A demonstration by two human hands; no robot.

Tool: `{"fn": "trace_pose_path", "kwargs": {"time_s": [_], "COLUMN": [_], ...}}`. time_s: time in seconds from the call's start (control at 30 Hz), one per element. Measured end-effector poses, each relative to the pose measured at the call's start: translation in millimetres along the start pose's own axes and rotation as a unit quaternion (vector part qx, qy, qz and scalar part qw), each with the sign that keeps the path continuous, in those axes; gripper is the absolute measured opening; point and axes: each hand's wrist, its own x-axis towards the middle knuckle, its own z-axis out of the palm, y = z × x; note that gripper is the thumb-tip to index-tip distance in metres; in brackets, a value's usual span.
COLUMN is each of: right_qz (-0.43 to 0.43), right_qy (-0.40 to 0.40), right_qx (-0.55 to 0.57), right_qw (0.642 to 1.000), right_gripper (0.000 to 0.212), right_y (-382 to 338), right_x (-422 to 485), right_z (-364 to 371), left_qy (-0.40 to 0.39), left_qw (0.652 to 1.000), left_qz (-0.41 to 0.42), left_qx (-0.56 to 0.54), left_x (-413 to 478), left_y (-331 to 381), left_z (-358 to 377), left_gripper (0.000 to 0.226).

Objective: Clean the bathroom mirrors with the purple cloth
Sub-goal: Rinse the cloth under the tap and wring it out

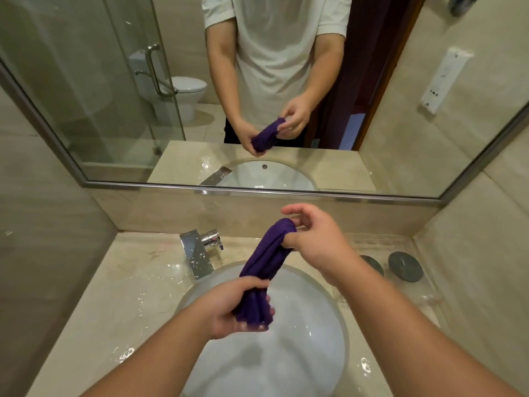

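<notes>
Purple cloth, rope-twisted, slants above the round white basin. Your left hand fists its lower end; your right hand pinches the top, short of the metal-framed mirror, right of the chrome tap.

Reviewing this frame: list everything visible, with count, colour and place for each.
purple cloth: one, purple, twisted, held over the sink
mirror: one, silver-framed, on the wall behind the counter
sink: one, white, set in the counter
tap: one, chrome, left rear of the sink
counter: one, beige, wet, around the sink
discs: two, grey, on the counter at right
toilet: one, white, seen in the mirror
left hand: one, grips the cloth's near end
right hand: one, holds the cloth's far end
</notes>
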Motion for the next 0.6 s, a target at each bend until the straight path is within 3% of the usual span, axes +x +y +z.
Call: {"fn": "trace_pose_path", "kwargs": {"time_s": [0.07,0.13,0.23,0.33,0.43,0.5,0.53,0.6], "right_qz": [-0.005,-0.029,-0.081,-0.138,-0.165,-0.176,-0.184,-0.225], "right_qy": [0.052,0.045,-0.023,-0.071,0.003,0.029,-0.008,-0.095], "right_qx": [0.024,0.011,-0.035,-0.029,-0.025,-0.142,-0.229,-0.396], "right_qw": [0.998,0.999,0.996,0.987,0.986,0.974,0.956,0.885], "right_gripper": [0.050,0.051,0.054,0.057,0.058,0.076,0.089,0.107], "right_y": [20.3,40.6,63.5,69.6,70.7,76.4,79.5,88.8], "right_x": [-6.5,-23.5,-51.7,-60.3,-52.7,-46.0,-44.9,-40.8], "right_z": [7.3,20.3,33.1,28.7,11.2,-6.4,-13.3,-18.5], "left_qy": [-0.063,-0.112,-0.113,-0.049,-0.051,-0.085,-0.104,-0.153], "left_qw": [0.988,0.974,0.973,0.986,0.988,0.983,0.982,0.976], "left_qz": [-0.018,-0.004,-0.010,-0.024,-0.061,-0.108,-0.129,-0.153], "left_qx": [-0.141,-0.199,-0.200,-0.156,-0.134,-0.121,-0.095,0.011], "left_x": [-1.4,-3.2,-3.6,2.8,3.7,1.2,-0.8,-4.1], "left_y": [8.4,18.5,28.2,23.2,19.6,21.3,23.0,25.4], "left_z": [4.9,11.3,22.2,25.5,25.1,24.5,24.6,26.6], "left_gripper": [0.042,0.050,0.056,0.052,0.039,0.036,0.035,0.031]}}
